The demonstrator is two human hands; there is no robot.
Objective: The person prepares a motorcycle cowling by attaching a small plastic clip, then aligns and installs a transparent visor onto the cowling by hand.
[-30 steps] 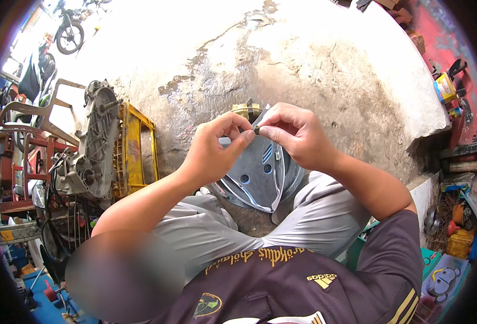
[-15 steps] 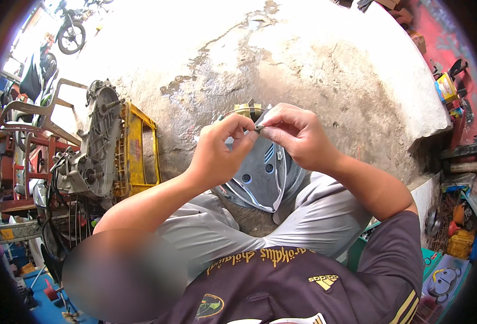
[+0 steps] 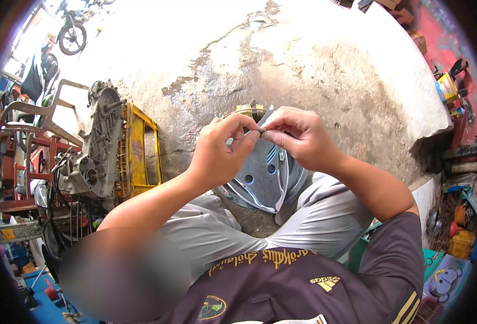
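Above a grey pointed panel with blue stripes and white trim (image 3: 257,190), my two hands meet at chest height. My left hand (image 3: 220,151) is closed, thumb and index finger pinching one end of a tiny dark piece (image 3: 261,131). The other end sits between the thumb and fingers of my right hand (image 3: 305,139), also closed. Most of the piece is hidden by fingertips, so its kind cannot be made out. Below the hands, the panel lies between my legs on a round dark base. A yellowish part (image 3: 251,109) shows just beyond my fingers.
At left an engine casing (image 3: 101,140) stands against a yellow plastic crate (image 3: 140,151), beside a chair (image 3: 47,116). A concrete ledge (image 3: 411,92) runs along the right, with tools and loose parts past it. Wet patches mark the concrete floor (image 3: 206,75).
Both hands keep their pinch on the tiny dark piece. Fingertips have shifted slightly, with the right hand turned a little. The whole view has moved very slightly.
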